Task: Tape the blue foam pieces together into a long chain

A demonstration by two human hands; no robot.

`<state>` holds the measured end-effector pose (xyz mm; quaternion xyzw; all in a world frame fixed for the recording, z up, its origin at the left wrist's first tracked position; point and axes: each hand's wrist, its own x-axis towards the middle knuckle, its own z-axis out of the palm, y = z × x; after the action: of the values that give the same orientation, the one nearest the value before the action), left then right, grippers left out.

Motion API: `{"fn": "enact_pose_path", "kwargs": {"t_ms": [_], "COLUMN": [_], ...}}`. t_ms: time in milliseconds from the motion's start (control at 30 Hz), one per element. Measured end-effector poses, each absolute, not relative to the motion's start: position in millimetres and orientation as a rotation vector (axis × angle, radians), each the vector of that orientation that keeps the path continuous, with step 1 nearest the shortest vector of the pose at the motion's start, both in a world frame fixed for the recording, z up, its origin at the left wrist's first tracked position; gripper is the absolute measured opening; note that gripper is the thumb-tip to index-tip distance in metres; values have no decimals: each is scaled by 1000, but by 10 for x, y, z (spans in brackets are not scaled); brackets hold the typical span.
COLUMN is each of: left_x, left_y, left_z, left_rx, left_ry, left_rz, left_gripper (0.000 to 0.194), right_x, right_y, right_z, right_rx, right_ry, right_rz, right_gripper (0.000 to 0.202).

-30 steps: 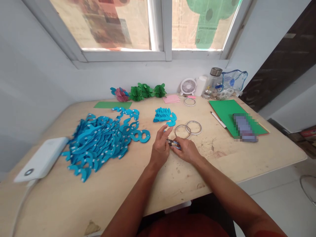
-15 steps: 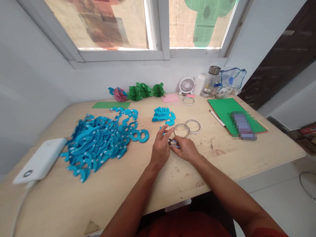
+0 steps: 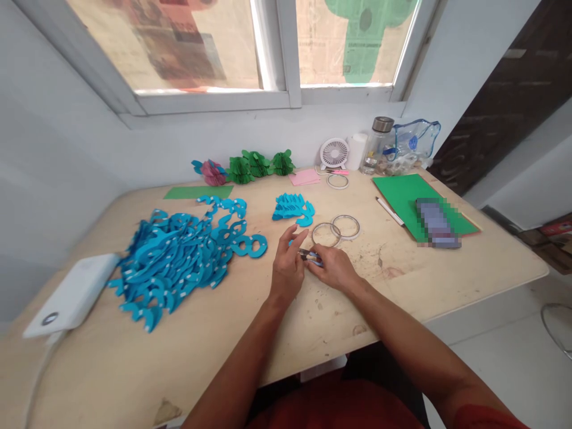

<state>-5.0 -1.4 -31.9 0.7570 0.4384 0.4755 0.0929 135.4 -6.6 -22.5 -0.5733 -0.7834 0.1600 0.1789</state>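
My right hand (image 3: 333, 266) is wrapped round the handles of small scissors (image 3: 310, 256), whose blades point left toward my other hand. Beside the blades, my left hand (image 3: 287, 268) is raised with thumb and fingers bent toward each other; what it pinches, if anything, is too small to make out. A bit of blue paper (image 3: 291, 242) shows behind its fingers. Just beyond my hands lie two overlapping tape rings (image 3: 326, 235). A small group of blue curved paper pieces (image 3: 292, 207) rests farther back.
At left are a large heap of blue paper chains (image 3: 179, 256) and a white power bank (image 3: 74, 292) with a cable. Green sheets (image 3: 411, 196) and a blurred phone (image 3: 438, 223) lie right. Along the back stand paper flowers (image 3: 256, 165), a fan (image 3: 334, 154) and a bottle (image 3: 378, 143).
The view has shifted slightly. The scissors' blades now show more plainly between my hands, and their handles look a little more spread.
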Motion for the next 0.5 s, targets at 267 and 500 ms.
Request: {"fn": "enact_pose_path", "kwargs": {"t_ms": [267,500], "left_x": [-15,9], "left_y": [-20,-13], "left_z": [-371,-398], "left_rx": [2238,2215], "left_ry": [1322,1297], "left_rz": [1444,1477], "left_gripper": [52,52], "right_x": [1338,1342], "right_y": [-73,-77], "right_z": [-239,-237], "right_rx": [-1616,-1634], "right_ry": [-2240,-2227], "right_rz": [441,453], "right_gripper": [17,17]}}
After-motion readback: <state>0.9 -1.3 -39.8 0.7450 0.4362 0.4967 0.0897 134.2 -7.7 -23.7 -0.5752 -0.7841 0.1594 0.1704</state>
